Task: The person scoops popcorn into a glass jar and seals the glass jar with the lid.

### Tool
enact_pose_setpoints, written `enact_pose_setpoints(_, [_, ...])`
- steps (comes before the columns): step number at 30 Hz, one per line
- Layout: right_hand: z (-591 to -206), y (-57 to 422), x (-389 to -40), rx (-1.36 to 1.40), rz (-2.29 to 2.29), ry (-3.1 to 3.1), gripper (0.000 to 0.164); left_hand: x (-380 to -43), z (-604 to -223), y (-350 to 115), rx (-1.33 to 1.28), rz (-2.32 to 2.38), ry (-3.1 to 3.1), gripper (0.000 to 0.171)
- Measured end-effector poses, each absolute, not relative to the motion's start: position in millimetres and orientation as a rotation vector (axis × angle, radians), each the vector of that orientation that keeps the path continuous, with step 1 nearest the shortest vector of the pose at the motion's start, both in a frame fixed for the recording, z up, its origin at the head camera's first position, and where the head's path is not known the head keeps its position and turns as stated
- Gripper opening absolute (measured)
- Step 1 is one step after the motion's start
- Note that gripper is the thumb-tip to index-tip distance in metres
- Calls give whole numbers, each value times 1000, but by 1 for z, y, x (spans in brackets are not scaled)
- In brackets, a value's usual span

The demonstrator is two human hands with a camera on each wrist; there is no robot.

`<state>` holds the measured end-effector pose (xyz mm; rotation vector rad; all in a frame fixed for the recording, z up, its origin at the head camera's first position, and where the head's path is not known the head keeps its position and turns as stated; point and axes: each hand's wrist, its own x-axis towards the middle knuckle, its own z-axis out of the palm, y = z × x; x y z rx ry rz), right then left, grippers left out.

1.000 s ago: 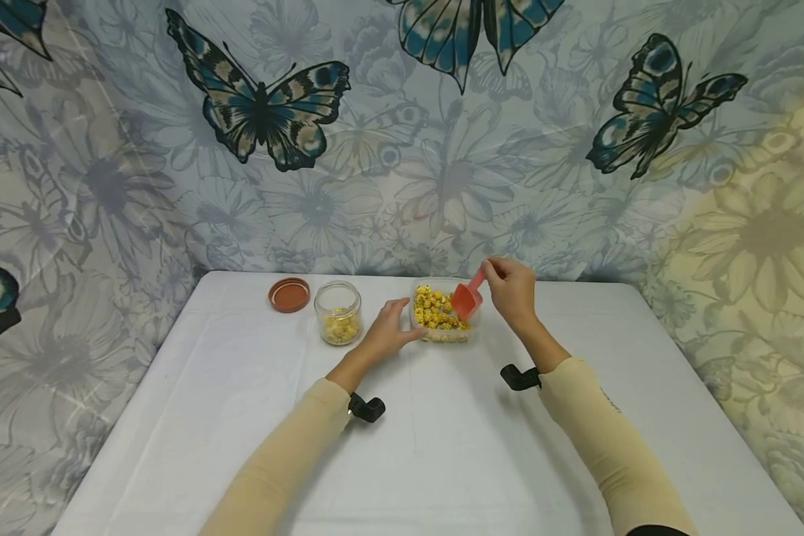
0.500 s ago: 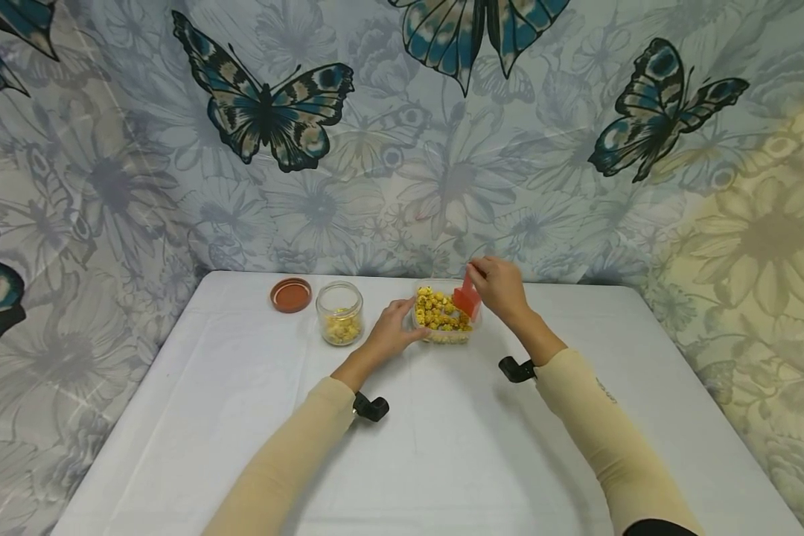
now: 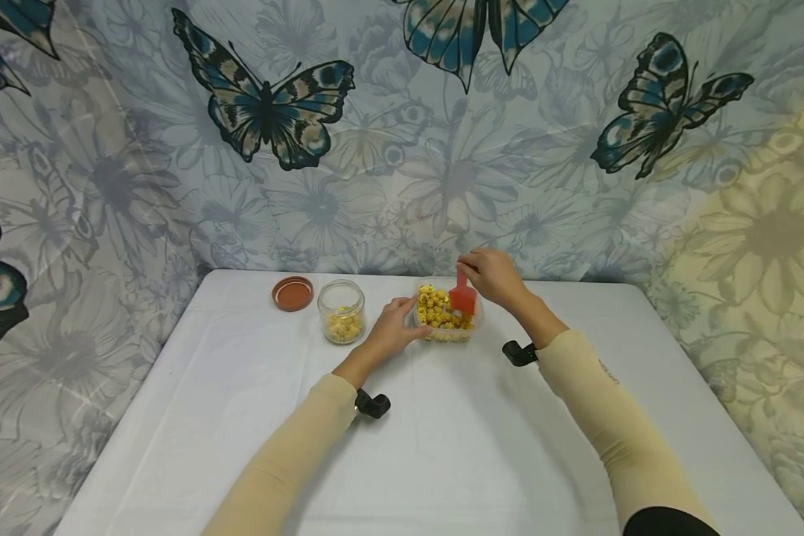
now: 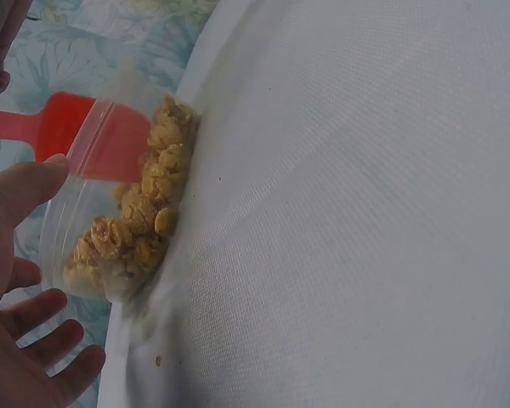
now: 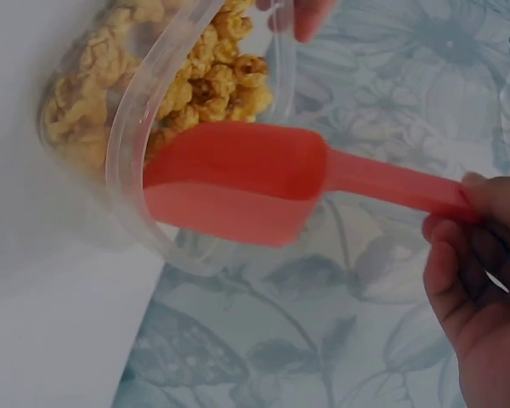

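My right hand [image 3: 496, 277] pinches the handle end of a red plastic scoop [image 3: 463, 299]. The scoop's blade points down inside a clear plastic container [image 5: 127, 127], at the caramel popcorn [image 3: 434, 305]. In the right wrist view the scoop's hollow shows no popcorn, though its tip is hidden behind the container's rim. My left hand [image 3: 388, 331] holds the container's left side, thumb on the near rim and fingers spread round toward the back. From the left wrist, the popcorn [image 4: 140, 208] shows heaped low through the wall, with the scoop [image 4: 64, 127] leaning in.
Left of the container stands an open glass jar [image 3: 341, 313] partly filled with popcorn. Its reddish-brown lid [image 3: 292, 293] lies beside it on the white-covered table [image 3: 429, 447]. A butterfly-patterned cloth [image 3: 375, 171] hangs close behind the table's back edge.
The right hand has moved left and slightly up, turning the scoop from a slant to nearly upright in the container. The left hand keeps its place at the container's side.
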<state>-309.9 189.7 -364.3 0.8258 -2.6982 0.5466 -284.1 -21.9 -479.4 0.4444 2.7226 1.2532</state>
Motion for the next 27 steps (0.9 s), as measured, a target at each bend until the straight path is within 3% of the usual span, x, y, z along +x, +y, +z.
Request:
enact_pose_setpoints(7, [-371,198,-313,702,680,-2827,25,-284,-479,-22,451,1238,2730,79])
enact_pose_setpoints(21, [-430,224,-304,-350,1781,-2482,34,-284,-477,-23,474,1209,2766,80])
enact_pose_setpoints(27, [-446,218,-300,-610,1974,-2326,36,-284,-476,-21,476,1203,2767,82])
